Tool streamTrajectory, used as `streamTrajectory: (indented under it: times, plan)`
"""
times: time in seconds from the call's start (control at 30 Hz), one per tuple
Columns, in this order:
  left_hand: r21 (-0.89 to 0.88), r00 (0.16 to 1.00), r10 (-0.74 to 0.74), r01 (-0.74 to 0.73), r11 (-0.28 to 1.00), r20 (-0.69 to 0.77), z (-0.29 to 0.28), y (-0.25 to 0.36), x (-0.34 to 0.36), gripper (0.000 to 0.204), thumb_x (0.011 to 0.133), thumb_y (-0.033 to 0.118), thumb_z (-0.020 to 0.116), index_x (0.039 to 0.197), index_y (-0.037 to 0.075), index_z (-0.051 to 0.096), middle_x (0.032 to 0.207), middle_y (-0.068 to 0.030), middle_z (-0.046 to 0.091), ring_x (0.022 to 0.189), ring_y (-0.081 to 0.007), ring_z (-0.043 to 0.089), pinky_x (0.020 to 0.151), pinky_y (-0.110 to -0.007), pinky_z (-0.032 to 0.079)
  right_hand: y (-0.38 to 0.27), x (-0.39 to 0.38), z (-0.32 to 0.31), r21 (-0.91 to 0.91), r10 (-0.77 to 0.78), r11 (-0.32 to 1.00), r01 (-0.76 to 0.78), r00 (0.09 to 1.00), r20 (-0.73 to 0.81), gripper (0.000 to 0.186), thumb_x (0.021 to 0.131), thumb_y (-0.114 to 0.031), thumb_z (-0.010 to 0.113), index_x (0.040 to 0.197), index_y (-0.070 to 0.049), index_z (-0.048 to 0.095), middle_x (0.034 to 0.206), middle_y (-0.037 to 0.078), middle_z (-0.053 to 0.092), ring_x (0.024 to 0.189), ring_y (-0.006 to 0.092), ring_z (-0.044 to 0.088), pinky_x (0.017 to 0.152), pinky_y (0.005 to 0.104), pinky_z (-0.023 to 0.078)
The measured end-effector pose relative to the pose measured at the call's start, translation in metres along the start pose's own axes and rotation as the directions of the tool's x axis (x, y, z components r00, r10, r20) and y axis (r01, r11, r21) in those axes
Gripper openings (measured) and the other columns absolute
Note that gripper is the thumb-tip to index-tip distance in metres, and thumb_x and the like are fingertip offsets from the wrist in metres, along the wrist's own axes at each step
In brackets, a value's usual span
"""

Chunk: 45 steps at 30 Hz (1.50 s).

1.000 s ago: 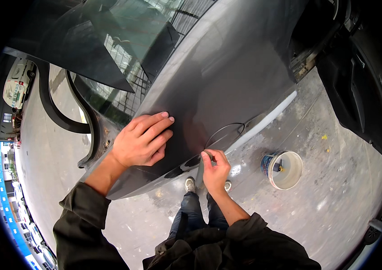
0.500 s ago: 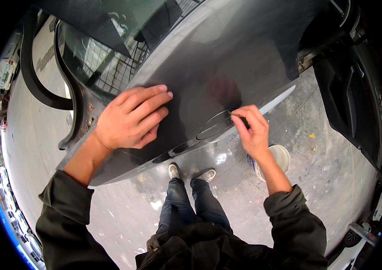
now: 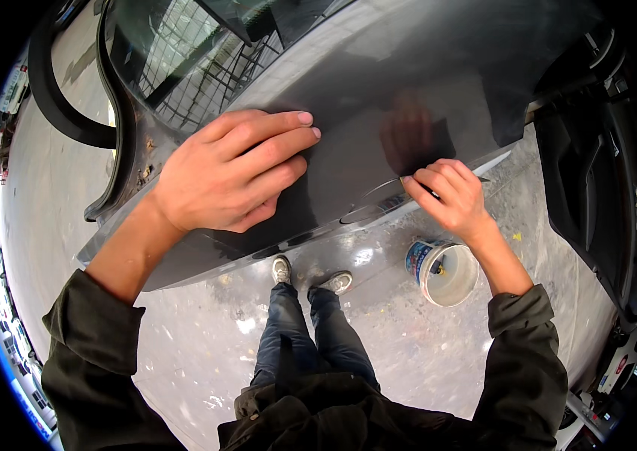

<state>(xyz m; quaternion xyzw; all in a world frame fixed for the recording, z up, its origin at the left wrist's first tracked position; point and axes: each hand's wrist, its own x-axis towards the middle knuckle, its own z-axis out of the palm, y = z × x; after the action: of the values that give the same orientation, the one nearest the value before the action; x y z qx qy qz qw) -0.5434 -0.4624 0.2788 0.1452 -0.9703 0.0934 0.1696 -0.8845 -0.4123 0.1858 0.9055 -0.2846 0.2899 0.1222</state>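
Note:
A glossy dark grey car body panel [image 3: 348, 98] stretches in front of me, mirroring my right hand. My left hand [image 3: 232, 169] lies over its near left part, palm down, fingers apart and slightly bent; it holds nothing, and whether the palm touches is hidden. At the panel's near edge, my right hand [image 3: 450, 195] pinches a thin flexible strand [image 3: 380, 188] between thumb and fingers. The strand curves left from the pinch along the paint; a dark tip shows beyond the knuckles. What exactly the strand is cannot be made out.
A white bucket [image 3: 450, 278] with a little inside stands on the stained concrete floor [image 3: 206, 338], below my right forearm. Black door trim [image 3: 589, 173] is at the right. A curved black strip [image 3: 55, 113] and car glass [image 3: 191, 52] lie on the left.
My right hand has moved right and slightly up, drawing the strand with it; its wide loop has flattened. My left hand has slid a little up and right over the panel.

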Motion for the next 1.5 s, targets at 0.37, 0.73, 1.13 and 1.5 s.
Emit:
streamTrajectory:
  times: [0.37,0.73,1.13,1.5]
  plan:
    - [-0.009,1.0,-0.004,0.004,1.0,0.012,0.002,-0.002,-0.001,0.028,0.068,0.012,0.07,0.096,0.01,0.069,0.13,-0.0053,0.064,0.125,-0.0255,0.059,0.096,-0.04,0.052,-0.018,0.027,0.023,0.1,-0.227,0.968,0.23,0.973,-0.045,0.017,0.067,-0.009,0.07,0.083,-0.004,0.068,0.088,0.002,0.063,0.078,0.0175,0.061,0.073,0.0296,0.053]
    - [0.02,0.999,-0.038,0.038,0.999,0.007,0.001,0.005,0.003,0.027,0.07,0.012,0.069,0.096,0.011,0.069,0.128,-0.0044,0.065,0.124,-0.0242,0.06,0.097,-0.039,0.051,-0.018,0.018,0.034,0.174,-0.263,0.947,0.269,0.963,-0.059,0.014,0.069,-0.01,0.071,0.079,-0.003,0.065,0.085,0.003,0.062,0.072,0.0171,0.058,0.068,0.03,0.052]
    - [0.063,0.998,-0.037,0.035,0.997,0.041,0.003,0.007,-0.007,0.029,0.07,0.014,0.069,0.099,0.013,0.07,0.128,-0.0054,0.064,0.125,-0.0269,0.057,0.096,-0.042,0.05,0.009,-0.01,0.027,0.056,-0.152,0.985,0.162,0.975,-0.161,0.026,0.072,-0.002,0.074,0.065,-0.009,0.049,0.065,0.0,0.041,0.059,0.0167,0.044,0.052,0.0292,0.035]
    - [0.075,0.998,-0.032,0.027,0.997,0.061,0.002,0.002,-0.012,0.027,0.069,0.015,0.071,0.096,0.014,0.07,0.127,-0.0059,0.065,0.124,-0.0271,0.057,0.095,-0.041,0.051,-0.001,-0.054,0.037,0.062,0.197,0.98,-0.187,0.943,-0.267,0.027,0.072,-0.002,0.081,0.067,-0.008,0.055,0.07,0.0,0.056,0.061,0.0175,0.054,0.049,0.0297,0.042]
